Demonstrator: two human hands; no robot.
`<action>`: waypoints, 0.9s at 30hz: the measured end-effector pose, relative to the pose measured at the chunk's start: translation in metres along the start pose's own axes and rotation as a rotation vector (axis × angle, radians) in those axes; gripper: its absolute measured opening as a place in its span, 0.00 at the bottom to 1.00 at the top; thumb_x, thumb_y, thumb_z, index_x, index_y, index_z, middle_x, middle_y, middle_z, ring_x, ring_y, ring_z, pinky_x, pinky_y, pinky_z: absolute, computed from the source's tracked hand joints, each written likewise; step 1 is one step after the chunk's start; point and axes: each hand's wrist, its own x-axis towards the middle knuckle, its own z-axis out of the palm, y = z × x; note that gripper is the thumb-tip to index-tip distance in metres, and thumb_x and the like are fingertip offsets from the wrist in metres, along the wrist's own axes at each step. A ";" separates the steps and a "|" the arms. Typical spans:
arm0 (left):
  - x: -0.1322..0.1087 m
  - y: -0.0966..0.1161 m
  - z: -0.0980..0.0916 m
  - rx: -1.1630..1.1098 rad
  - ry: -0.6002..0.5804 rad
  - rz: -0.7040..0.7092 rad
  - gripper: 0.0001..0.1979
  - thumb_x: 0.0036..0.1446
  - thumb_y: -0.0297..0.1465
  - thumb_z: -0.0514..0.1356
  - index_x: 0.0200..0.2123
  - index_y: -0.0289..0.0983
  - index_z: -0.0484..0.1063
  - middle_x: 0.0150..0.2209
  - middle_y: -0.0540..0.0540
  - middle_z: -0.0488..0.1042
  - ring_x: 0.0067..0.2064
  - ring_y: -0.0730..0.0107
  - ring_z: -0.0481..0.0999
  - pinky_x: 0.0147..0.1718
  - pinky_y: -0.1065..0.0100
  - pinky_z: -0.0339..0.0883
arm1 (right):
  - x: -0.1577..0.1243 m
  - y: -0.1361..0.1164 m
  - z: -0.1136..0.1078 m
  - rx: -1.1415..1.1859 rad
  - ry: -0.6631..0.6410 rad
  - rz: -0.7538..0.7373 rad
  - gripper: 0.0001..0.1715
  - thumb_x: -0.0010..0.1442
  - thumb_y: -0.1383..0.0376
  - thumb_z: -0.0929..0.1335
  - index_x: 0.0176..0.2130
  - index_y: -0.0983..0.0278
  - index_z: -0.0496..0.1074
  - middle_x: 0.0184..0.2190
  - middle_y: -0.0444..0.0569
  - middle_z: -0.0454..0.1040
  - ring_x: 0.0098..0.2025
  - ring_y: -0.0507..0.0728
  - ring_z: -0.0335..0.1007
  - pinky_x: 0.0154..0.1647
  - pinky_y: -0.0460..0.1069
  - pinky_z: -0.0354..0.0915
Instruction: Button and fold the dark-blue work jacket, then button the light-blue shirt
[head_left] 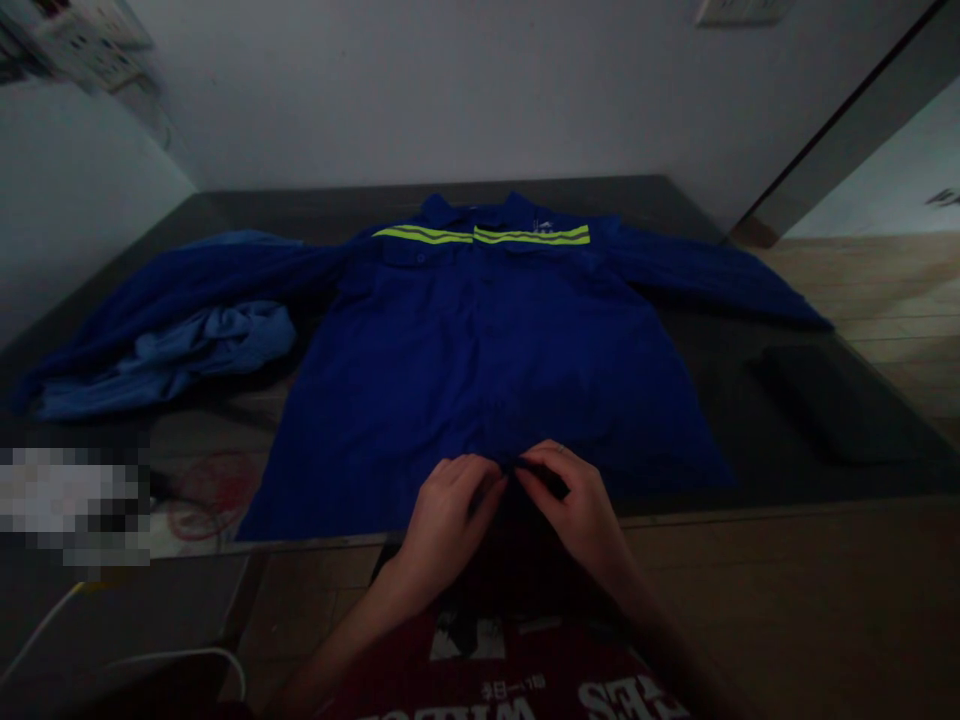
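Carefully pinched: both hands at the hem of a blue shirt

Both hands meet at the table's near edge. The left hand (450, 510) and the right hand (574, 500) each pinch, between thumb and fingers, a little of the blue shirt (555, 340) at the middle of its hem (330, 525). Whether a button sits between the fingertips is too dark to tell.

The shirt lies front up across the table (709, 370), its hem along the near edge. With so little support there, a tug toward the body could drag the cloth over that edge and skew the whole shirt. Dim light on dark fabric could also let the two front edges be matched unevenly, and the creases down the front might hide it.

From hem to collar (517, 210), the body's long axis runs away from the person, the collar pointing to the table's far edge. Sleeves spread crosswise. One (172, 290) slants toward the table's left end, against a crumpled light-blue cloth (217, 340) that could snag it if the shirt were pulled. The other (735, 280) reaches the table's right edge, where its cuff might slip over.
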 end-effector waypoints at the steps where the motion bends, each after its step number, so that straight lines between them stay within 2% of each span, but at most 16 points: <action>1: 0.000 0.000 0.000 0.003 0.002 -0.003 0.06 0.63 0.30 0.52 0.34 0.39 0.66 0.31 0.50 0.72 0.33 0.69 0.69 0.33 0.68 0.60 | 0.001 0.000 0.000 0.001 -0.001 0.003 0.05 0.59 0.67 0.66 0.34 0.63 0.72 0.31 0.47 0.74 0.34 0.54 0.71 0.35 0.47 0.66; 5: 0.001 0.002 -0.001 0.011 0.014 -0.018 0.07 0.63 0.30 0.51 0.33 0.38 0.66 0.30 0.50 0.72 0.33 0.70 0.70 0.33 0.68 0.60 | 0.001 -0.003 0.001 -0.004 -0.016 0.000 0.06 0.60 0.68 0.65 0.34 0.63 0.73 0.31 0.48 0.74 0.33 0.54 0.71 0.34 0.47 0.67; 12: 0.002 0.004 0.002 0.062 0.109 0.035 0.06 0.61 0.28 0.52 0.32 0.38 0.66 0.28 0.51 0.72 0.31 0.70 0.71 0.32 0.68 0.59 | -0.006 -0.003 -0.001 -0.050 -0.038 -0.038 0.11 0.61 0.70 0.63 0.39 0.62 0.74 0.33 0.49 0.75 0.35 0.55 0.72 0.37 0.48 0.68; 22: 0.002 0.000 0.004 0.056 0.128 0.044 0.05 0.61 0.27 0.53 0.31 0.38 0.66 0.27 0.51 0.72 0.31 0.70 0.70 0.32 0.69 0.60 | -0.005 -0.004 -0.005 -0.051 -0.091 -0.012 0.13 0.60 0.71 0.63 0.41 0.63 0.75 0.34 0.49 0.76 0.36 0.55 0.72 0.38 0.48 0.67; 25: 0.002 -0.001 0.004 0.038 0.123 0.027 0.06 0.61 0.28 0.53 0.31 0.38 0.67 0.27 0.50 0.72 0.31 0.71 0.71 0.32 0.69 0.60 | -0.005 -0.006 -0.011 -0.003 -0.138 0.027 0.11 0.61 0.67 0.64 0.42 0.62 0.75 0.35 0.49 0.76 0.38 0.55 0.72 0.40 0.48 0.67; 27: 0.002 0.000 0.003 0.019 0.111 0.001 0.06 0.60 0.28 0.54 0.31 0.38 0.68 0.27 0.51 0.73 0.31 0.71 0.71 0.32 0.69 0.61 | -0.002 -0.006 -0.016 0.068 -0.208 0.071 0.13 0.64 0.64 0.63 0.43 0.62 0.75 0.34 0.48 0.75 0.35 0.53 0.72 0.36 0.46 0.67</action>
